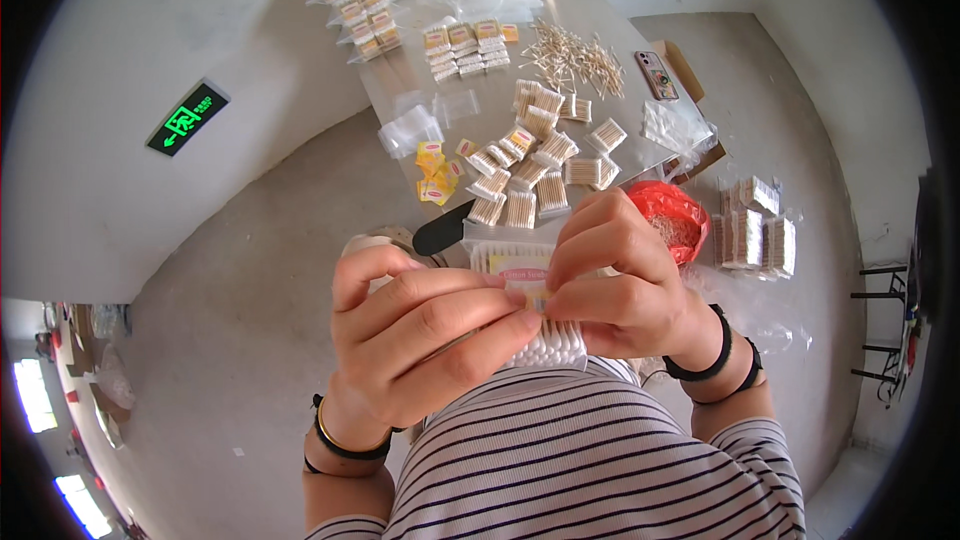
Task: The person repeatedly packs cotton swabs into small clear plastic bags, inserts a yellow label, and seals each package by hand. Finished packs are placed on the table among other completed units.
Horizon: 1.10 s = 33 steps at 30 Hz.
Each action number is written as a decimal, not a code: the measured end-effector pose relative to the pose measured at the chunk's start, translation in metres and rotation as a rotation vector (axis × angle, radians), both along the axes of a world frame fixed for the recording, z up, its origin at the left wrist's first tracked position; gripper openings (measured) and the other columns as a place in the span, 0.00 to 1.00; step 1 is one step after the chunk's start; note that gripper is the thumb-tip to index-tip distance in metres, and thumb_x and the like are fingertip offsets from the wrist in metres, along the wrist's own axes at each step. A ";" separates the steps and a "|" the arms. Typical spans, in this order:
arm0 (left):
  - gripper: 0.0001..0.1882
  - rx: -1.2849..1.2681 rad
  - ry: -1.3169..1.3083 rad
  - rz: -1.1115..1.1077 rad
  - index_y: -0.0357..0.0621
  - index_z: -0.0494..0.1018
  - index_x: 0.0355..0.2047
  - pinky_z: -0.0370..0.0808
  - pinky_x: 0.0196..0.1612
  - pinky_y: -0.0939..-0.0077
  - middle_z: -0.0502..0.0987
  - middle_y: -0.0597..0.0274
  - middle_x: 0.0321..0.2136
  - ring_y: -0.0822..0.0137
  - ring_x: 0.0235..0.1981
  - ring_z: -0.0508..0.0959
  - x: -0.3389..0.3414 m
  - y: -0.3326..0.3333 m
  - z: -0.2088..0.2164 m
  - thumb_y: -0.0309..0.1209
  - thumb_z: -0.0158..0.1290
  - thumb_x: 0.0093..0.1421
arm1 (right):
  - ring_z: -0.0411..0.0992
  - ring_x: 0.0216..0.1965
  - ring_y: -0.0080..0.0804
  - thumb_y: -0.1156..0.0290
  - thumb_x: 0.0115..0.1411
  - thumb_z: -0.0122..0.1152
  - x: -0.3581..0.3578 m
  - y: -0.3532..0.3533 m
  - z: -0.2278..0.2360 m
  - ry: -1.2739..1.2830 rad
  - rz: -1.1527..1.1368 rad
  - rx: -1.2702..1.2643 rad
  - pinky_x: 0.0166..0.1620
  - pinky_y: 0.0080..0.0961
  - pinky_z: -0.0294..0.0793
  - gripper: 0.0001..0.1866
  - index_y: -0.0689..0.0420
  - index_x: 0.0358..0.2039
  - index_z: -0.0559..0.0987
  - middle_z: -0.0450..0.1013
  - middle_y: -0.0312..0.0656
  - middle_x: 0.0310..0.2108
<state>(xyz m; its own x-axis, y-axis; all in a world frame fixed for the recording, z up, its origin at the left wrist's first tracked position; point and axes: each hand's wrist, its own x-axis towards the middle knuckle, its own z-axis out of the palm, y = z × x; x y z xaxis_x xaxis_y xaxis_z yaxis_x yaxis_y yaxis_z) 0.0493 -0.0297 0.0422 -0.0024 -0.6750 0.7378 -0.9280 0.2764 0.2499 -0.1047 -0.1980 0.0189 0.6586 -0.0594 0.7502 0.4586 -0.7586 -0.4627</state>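
Close in front of my body, a clear bag of cotton swabs with a yellow and pink label is between my two hands. My left hand is closed on its left side, fingers bent across the front. On the other side my right hand pinches the bag near its middle. Both sets of fingertips meet over the label and hide part of it. White swab tips show at the bag's lower end. Just beyond, on the table, lie several small bundles of swabs.
The grey table holds yellow labels, clear bags, stacked swab packs, loose swabs and a phone. Right of it are a red bag and more packs.
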 end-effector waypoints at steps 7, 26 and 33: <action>0.11 0.016 0.129 -0.081 0.59 0.80 0.34 0.66 0.43 0.73 0.82 0.80 0.34 0.77 0.34 0.82 0.001 -0.002 -0.003 0.29 0.66 0.50 | 0.70 0.38 0.37 0.67 0.49 0.71 0.003 0.000 0.001 0.033 0.066 0.037 0.40 0.34 0.67 0.17 0.51 0.41 0.80 0.72 0.35 0.38; 0.20 -0.035 0.139 -0.004 0.57 0.79 0.42 0.67 0.44 0.71 0.80 0.77 0.37 0.74 0.37 0.81 0.002 -0.006 -0.014 0.31 0.72 0.49 | 0.78 0.35 0.34 0.71 0.54 0.74 0.005 -0.003 0.006 0.097 -0.054 -0.005 0.41 0.32 0.70 0.13 0.55 0.39 0.81 0.79 0.37 0.37; 0.18 0.018 0.342 0.007 0.52 0.82 0.38 0.67 0.43 0.72 0.80 0.74 0.34 0.71 0.31 0.78 0.003 -0.009 -0.019 0.33 0.74 0.46 | 0.76 0.38 0.35 0.75 0.47 0.77 0.006 0.006 0.008 0.198 -0.117 0.048 0.41 0.29 0.71 0.20 0.57 0.42 0.81 0.78 0.38 0.36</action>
<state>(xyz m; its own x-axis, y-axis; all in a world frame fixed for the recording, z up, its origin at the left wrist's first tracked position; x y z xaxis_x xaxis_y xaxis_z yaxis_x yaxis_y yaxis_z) 0.0527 -0.0382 0.0236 0.2480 -0.6871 0.6829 -0.7916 0.2626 0.5517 -0.0983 -0.1919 0.0265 0.7794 -0.1762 0.6013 0.2656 -0.7762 -0.5718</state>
